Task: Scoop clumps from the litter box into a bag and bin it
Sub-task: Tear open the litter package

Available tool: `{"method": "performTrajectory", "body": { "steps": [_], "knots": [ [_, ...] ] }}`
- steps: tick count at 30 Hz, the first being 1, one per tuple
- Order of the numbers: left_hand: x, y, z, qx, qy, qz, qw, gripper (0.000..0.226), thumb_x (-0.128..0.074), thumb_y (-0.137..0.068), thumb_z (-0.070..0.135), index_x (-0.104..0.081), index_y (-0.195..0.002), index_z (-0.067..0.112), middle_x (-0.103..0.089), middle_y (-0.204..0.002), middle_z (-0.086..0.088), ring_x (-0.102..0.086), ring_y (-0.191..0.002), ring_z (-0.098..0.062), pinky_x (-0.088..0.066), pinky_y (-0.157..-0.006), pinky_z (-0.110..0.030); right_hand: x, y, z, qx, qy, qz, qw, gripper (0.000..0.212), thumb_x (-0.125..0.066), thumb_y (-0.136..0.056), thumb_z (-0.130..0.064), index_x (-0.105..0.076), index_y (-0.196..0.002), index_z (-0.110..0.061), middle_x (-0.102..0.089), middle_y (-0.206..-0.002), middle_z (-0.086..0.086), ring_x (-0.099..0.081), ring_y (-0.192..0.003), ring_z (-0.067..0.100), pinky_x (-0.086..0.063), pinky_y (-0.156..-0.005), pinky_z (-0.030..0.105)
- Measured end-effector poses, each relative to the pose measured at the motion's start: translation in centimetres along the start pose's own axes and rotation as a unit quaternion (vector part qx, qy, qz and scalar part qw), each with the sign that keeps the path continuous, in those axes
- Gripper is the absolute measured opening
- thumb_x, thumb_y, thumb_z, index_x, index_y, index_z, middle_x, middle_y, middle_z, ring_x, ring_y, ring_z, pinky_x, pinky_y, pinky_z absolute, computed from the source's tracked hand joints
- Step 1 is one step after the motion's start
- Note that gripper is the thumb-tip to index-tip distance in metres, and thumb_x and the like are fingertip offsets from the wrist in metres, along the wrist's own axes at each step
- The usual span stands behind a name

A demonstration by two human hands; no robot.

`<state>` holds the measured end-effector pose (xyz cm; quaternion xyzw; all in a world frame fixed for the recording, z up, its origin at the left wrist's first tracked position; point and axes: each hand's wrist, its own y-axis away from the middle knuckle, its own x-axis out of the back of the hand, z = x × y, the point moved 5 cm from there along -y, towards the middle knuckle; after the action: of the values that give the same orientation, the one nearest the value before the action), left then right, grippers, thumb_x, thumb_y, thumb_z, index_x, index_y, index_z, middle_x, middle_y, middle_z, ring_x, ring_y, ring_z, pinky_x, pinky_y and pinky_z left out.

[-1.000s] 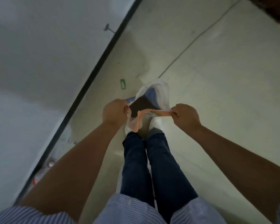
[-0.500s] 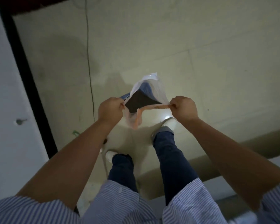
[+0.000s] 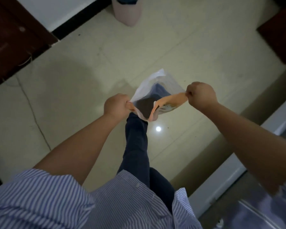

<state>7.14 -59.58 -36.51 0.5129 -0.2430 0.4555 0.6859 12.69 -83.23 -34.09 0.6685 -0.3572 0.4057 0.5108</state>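
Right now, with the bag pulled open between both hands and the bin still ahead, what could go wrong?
1. The bag hangs only from pinched edges in the left hand and right hand; a slip could dump the dark litter onto the floor.
2. Its mouth gapes while the person walks, so a swing may spill some.
3. The pink bin stands some way ahead and the bag hides the leading foot, so a misstep is possible.

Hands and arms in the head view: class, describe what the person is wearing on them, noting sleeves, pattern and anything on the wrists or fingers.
The left hand and right hand are bare, without gloves. No watch, bracelet or ring shows. Both forearms are uncovered; the sleeves start only near the elbows. They belong to a shirt with thin blue and white stripes, loose and slightly creased. The right sleeve shows just at the frame's lower right edge.
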Motion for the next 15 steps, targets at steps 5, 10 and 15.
{"method": "performTrajectory", "body": {
  "steps": [5,10,15],
  "knots": [
    [3.4,-9.5,7.4,-0.044,0.021,-0.028,0.998,0.052,-0.021,-0.064,0.036,-0.061,-0.077,0.005,-0.056,-0.083,-0.014,-0.052,-0.081,-0.028,-0.026,-0.062,-0.026,5.9,-6.5,7.7,-0.077,-0.032,0.003,0.996,0.023,-0.049,-0.087,-0.006,-0.064,-0.097,0.008,-0.061,-0.103,0.027,-0.057,-0.098,0.038,-0.042,-0.074,0.036],
    [5.4,-18.6,12.4,-0.061,0.003,-0.056,0.997,0.028,-0.034,-0.087,0.023,-0.055,-0.074,0.011,-0.044,-0.075,-0.003,-0.043,-0.076,-0.020,-0.023,-0.060,-0.024,9.7,-12.7,14.5,-0.133,-0.058,-0.015,0.989,0.022,-0.050,-0.086,-0.007,-0.065,-0.098,0.005,-0.062,-0.105,0.025,-0.057,-0.100,0.037,-0.040,-0.075,0.034],
    [7.4,-27.5,17.0,-0.083,0.017,-0.033,0.996,0.042,-0.031,-0.076,0.020,-0.062,-0.080,-0.008,-0.061,-0.087,-0.023,-0.056,-0.081,-0.033,-0.022,-0.060,-0.026,11.7,-19.5,21.0,-0.151,-0.084,-0.025,0.985,0.020,-0.051,-0.085,-0.004,-0.064,-0.095,0.006,-0.062,-0.103,0.025,-0.056,-0.098,0.037,-0.041,-0.076,0.035]
  ]
}}
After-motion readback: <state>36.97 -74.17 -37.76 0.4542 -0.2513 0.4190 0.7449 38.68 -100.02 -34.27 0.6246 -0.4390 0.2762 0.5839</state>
